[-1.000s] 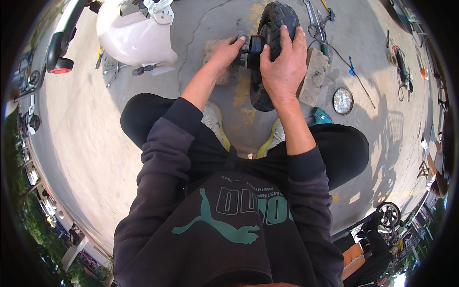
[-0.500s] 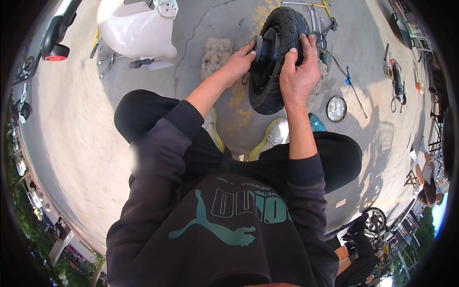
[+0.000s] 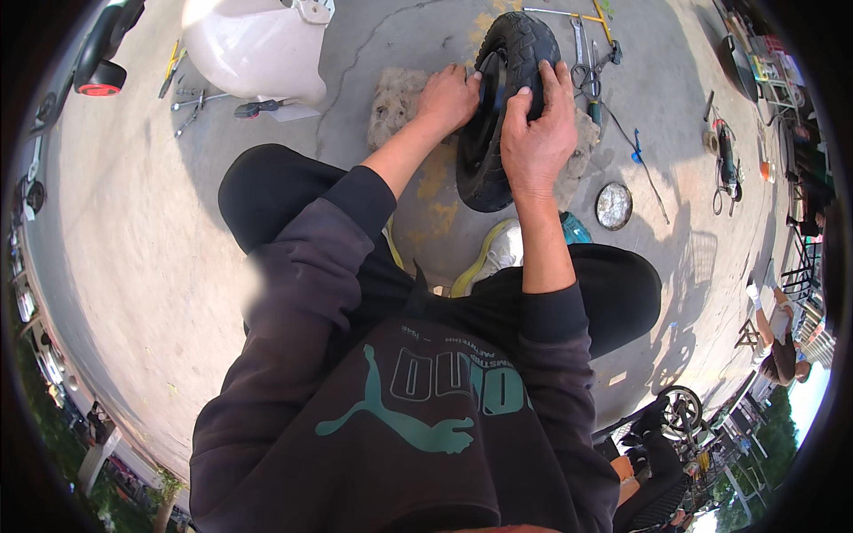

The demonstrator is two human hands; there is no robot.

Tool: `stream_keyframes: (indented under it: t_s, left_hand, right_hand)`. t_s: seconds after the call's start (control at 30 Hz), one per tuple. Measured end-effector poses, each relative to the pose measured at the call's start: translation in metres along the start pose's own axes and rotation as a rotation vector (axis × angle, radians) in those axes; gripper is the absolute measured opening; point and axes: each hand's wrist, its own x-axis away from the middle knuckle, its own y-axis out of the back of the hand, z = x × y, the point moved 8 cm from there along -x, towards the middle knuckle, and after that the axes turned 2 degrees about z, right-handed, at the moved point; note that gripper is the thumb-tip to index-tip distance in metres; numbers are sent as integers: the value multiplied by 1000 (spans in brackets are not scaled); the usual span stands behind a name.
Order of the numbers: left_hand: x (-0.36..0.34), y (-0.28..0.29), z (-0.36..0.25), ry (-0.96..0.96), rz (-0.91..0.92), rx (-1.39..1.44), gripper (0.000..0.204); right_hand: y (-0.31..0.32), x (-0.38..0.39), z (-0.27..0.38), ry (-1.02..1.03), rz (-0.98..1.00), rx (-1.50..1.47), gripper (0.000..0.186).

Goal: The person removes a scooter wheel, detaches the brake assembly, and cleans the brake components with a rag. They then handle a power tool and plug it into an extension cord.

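A small wheel with a black knobbly tyre stands upright on the ground in front of my feet, its black hub facing left. My right hand grips the tyre from the right, thumb and fingers spread across the tread. On the other side, my left hand is closed at the hub's centre; its fingertips are partly hidden, and whatever they pinch there cannot be made out. A stone block lies behind and below my left wrist.
Scissors, a spanner and a yellow-handled hammer lie right of the wheel. Nearer are a round metal tin and a thin cable. A power tool lies farther right. A white shell and screwdriver are left.
The wheel has turned slightly so its hub side shows less. My left hand has curled in closer at the hub, and my right hand has moved slightly left with the tyre.
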Motion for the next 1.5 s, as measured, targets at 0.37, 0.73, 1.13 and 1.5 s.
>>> stream_keyframes:
  t_s: [0.37, 0.73, 1.13, 1.5]
  left_hand:
    - [182, -102, 94, -133, 939, -768, 34]
    - [80, -66, 78, 236, 258, 191, 39]
    - [33, -23, 50, 97, -70, 517, 86]
    - [30, -4, 2, 338, 371, 569, 95]
  right_hand:
    - [10, -32, -47, -87, 96, -15, 43]
    - [14, -26, -47, -97, 92, -27, 44]
    - [21, -19, -50, -58, 84, -18, 44]
    - [21, -22, -32, 45, 293, 133, 67]
